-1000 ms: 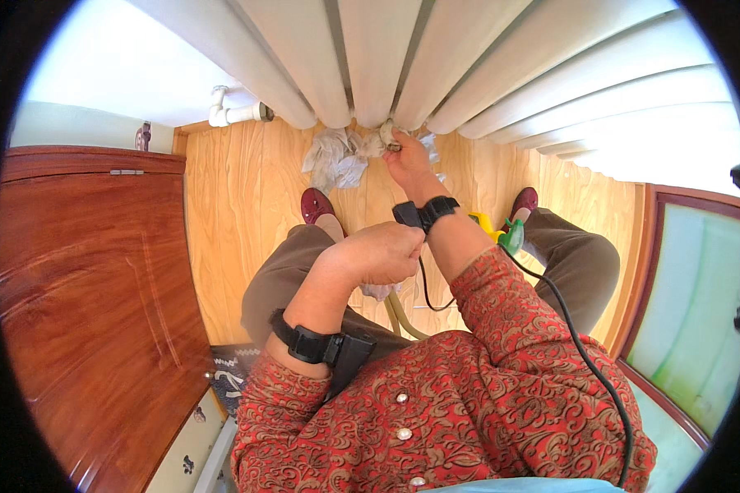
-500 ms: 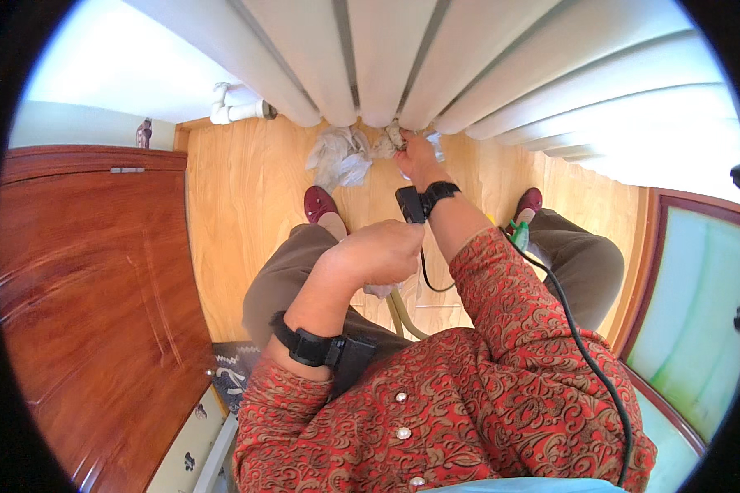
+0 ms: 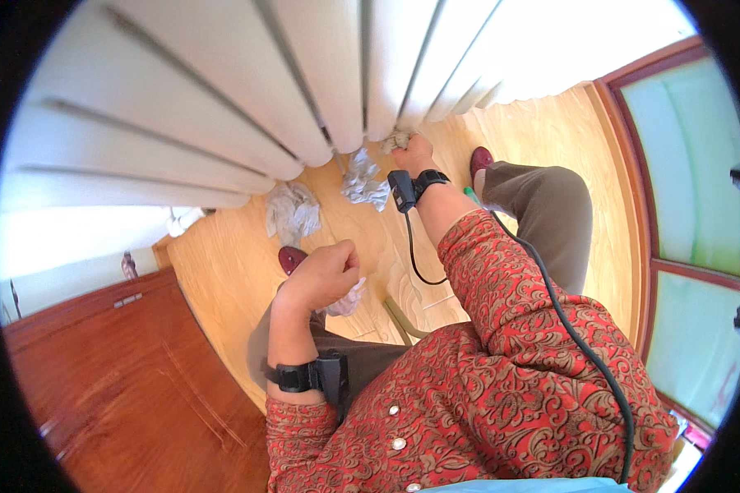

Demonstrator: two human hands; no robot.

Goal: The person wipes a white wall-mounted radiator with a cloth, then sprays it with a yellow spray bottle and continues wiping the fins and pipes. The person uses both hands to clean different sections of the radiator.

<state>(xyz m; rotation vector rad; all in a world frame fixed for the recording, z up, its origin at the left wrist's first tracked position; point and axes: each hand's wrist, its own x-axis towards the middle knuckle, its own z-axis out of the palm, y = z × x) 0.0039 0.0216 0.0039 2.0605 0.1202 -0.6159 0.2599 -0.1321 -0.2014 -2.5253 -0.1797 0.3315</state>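
At the foot of the white radiator (image 3: 341,74), my right hand (image 3: 417,151) is closed on a crumpled greyish-beige rag (image 3: 396,141), pressing it close to the floor. My left hand (image 3: 325,275) hangs over my left leg with its fingers curled in. A whitish-pink crumpled piece (image 3: 347,301) shows just below it; I cannot tell whether the hand holds it. Two more crumpled pale pieces, of cloth or paper, lie on the floor: a grey one (image 3: 292,212) at the left and a whiter one (image 3: 363,181) nearer my right hand.
A reddish-brown wooden cabinet (image 3: 156,386) stands at the left. On the right is a wood-framed glass panel (image 3: 686,164). A black cable (image 3: 563,308) runs along my right sleeve. Beneath me shows a tan stool leg (image 3: 396,316); a green piece (image 3: 471,195) sits by my right leg.
The view has turned to the right. My left hand has drawn back from my right wrist. My right hand with the rag has shifted rightward along the radiator's base, away from the whiter crumpled piece.
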